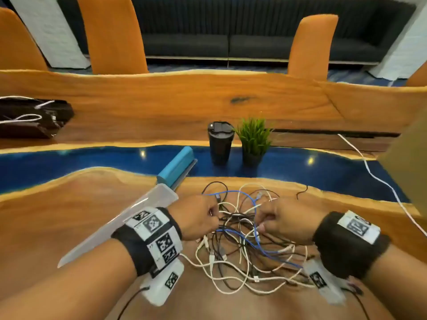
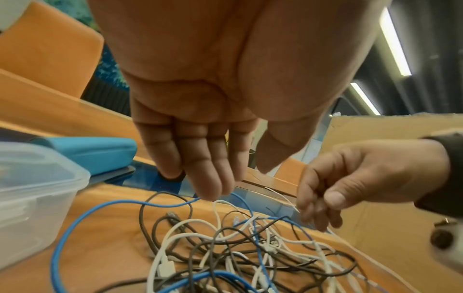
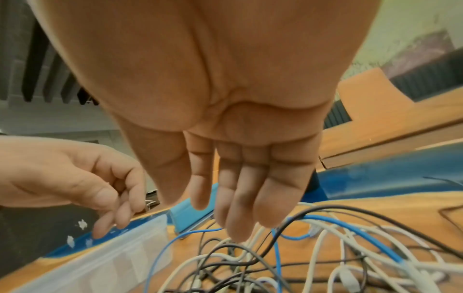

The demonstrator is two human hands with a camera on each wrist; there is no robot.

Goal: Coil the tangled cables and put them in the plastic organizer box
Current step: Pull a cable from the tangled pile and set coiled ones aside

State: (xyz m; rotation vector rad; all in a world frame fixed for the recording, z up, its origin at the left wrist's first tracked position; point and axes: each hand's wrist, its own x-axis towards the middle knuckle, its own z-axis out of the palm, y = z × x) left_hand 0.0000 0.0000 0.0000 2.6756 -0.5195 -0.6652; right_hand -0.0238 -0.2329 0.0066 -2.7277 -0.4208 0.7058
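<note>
A tangle of white, black and blue cables (image 1: 242,239) lies on the wooden table in front of me. Both hands hover over the pile. In the left wrist view my left hand (image 2: 240,178) points its straight fingers down, and the fingertips (image 2: 210,195) touch a blue cable (image 2: 112,204). In the right wrist view my right hand (image 3: 205,208) also has straight fingers just above the cables (image 3: 300,257), with nothing gripped. The clear plastic organizer box (image 1: 104,234) stands on the left, beside my left wrist; its inside is not visible.
A blue lid (image 1: 176,167) lies beyond the box. A black tumbler (image 1: 220,144) and a small potted plant (image 1: 254,139) stand behind the pile. A black bag (image 1: 30,116) sits far left. A cardboard box (image 1: 411,144) and a long white cable (image 1: 369,172) are at the right.
</note>
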